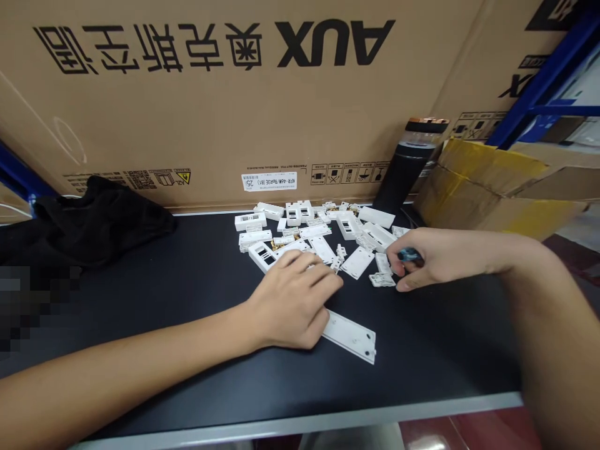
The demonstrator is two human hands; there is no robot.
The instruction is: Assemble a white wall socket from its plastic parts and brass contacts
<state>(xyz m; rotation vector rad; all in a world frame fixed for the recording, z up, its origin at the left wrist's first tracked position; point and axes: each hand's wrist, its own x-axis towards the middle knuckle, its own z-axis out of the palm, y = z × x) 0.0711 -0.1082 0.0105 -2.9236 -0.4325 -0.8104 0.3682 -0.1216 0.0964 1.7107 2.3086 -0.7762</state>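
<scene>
Panel [351, 338] pokes out past the left hand [291, 301], grip unclear; right hand [435, 255] is clamped on a tool [410, 254]. Sloppy swipe could scatter parts [315, 232] beyond them.

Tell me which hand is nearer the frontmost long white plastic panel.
Left. The left hand covers the left end of the long white plastic panel; the right hand is apart from it, farther back and to the right.
</scene>
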